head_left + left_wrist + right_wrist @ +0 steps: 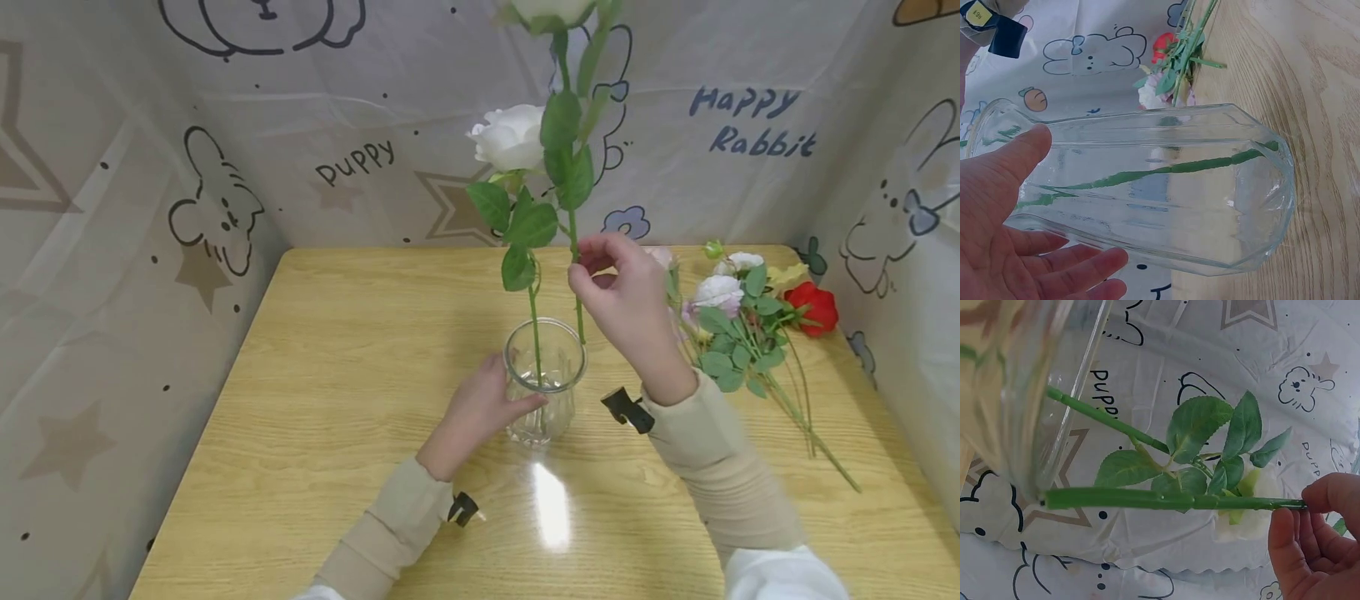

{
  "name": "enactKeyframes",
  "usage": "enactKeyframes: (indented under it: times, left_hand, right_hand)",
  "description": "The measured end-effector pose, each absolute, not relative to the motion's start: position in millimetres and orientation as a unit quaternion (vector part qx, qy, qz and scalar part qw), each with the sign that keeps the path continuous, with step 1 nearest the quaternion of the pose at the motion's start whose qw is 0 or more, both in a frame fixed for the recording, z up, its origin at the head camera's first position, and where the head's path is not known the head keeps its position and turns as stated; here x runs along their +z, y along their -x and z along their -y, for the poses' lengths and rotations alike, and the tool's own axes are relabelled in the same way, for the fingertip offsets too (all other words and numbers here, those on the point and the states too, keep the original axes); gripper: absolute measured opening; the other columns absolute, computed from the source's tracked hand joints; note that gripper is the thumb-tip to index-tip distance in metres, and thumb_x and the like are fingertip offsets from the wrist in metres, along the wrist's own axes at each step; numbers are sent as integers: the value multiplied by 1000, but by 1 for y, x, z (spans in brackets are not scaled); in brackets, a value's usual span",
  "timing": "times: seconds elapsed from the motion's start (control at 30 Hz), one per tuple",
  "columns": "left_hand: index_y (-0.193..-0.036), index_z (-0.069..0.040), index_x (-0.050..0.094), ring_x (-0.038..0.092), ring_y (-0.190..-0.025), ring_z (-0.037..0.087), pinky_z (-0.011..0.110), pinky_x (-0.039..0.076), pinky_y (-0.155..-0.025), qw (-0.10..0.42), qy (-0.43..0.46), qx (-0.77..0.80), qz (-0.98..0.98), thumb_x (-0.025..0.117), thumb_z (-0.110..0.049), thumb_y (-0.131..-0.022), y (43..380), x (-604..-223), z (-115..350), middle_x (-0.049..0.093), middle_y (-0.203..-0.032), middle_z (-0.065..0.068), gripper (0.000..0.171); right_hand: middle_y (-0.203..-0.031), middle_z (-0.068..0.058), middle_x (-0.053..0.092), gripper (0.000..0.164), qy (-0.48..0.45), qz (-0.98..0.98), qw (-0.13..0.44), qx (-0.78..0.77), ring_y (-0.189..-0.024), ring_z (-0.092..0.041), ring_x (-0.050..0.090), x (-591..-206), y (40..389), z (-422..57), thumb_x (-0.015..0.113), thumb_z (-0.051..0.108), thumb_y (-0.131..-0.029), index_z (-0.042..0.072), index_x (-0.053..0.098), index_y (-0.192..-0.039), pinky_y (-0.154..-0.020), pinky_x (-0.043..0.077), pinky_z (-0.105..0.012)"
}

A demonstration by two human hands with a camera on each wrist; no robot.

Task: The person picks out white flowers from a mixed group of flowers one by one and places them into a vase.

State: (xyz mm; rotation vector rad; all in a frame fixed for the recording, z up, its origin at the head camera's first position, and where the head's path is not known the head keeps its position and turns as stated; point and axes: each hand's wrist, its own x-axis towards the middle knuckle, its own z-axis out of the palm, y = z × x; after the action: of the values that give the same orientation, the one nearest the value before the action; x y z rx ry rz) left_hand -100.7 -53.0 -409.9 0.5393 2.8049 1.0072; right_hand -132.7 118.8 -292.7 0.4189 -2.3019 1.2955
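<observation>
A clear glass vase [561, 410] stands upright on the table, with one white rose [510, 140] inside, its green stem [1179, 167] slanting down to the bottom. My left hand [480, 410] holds the vase from the left near the rim, thumb [1032, 144] on one side and fingers on the other. My right hand [626, 296] pinches the stem [1122, 499] of a second white rose [551, 10] between thumb and fingertips. That rose is upright, its bloom cut off by the head view's top edge. Its lower stem end overlaps the vase's right rim in this view.
To the right lie several artificial flowers, among them a red one [813, 308] and a pale pink one [718, 293], with long stems [825, 454] toward the front. A patterned cloth [360, 92] rises behind the wooden table [337, 350] and along both sides.
</observation>
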Motion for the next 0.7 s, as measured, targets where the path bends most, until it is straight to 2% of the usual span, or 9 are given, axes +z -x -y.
enactKeyframes:
  times: [0.17, 0.33, 0.5, 0.7]
  left_hand:
    - [-136, -9, 33, 51, -107, 30, 42, 46, -87, 43, -189, 340, -920, 69, -39, -75, 101, -412, 54, 50, -122, 19, 77]
    - [-136, -8, 33, 51, -106, 31, 42, 46, -86, 43, -185, 341, -921, 69, -40, -75, 101, -412, 54, 50, -121, 19, 77]
    - [-135, -8, 33, 51, -107, 30, 41, 45, -87, 46, -181, 335, -924, 68, -41, -76, 102, -412, 54, 50, -121, 18, 76]
    - [-134, -7, 35, 48, -111, 29, 41, 43, -91, 54, -177, 341, -922, 69, -39, -76, 102, -412, 52, 49, -124, 17, 75]
  right_hand:
    - [-82, -10, 58, 10, -160, 826, 240, 484, -74, -15, 56, -297, 130, -116, 57, -4, -79, -4, 59, -89, -60, 47, -14]
    - [-82, -11, 58, 11, -177, 816, 242, 494, -73, -15, 56, -301, 130, -112, 58, -6, -77, -5, 59, -88, -58, 49, -16]
    - [-80, -11, 59, 11, -176, 831, 203, 486, -72, -17, 56, -316, 130, -108, 56, -4, -78, -5, 59, -88, -57, 52, -25]
    - [-80, -13, 60, 14, -161, 860, 144, 463, -71, -21, 58, -341, 130, -110, 54, -5, -77, -7, 58, -90, -59, 53, -27]
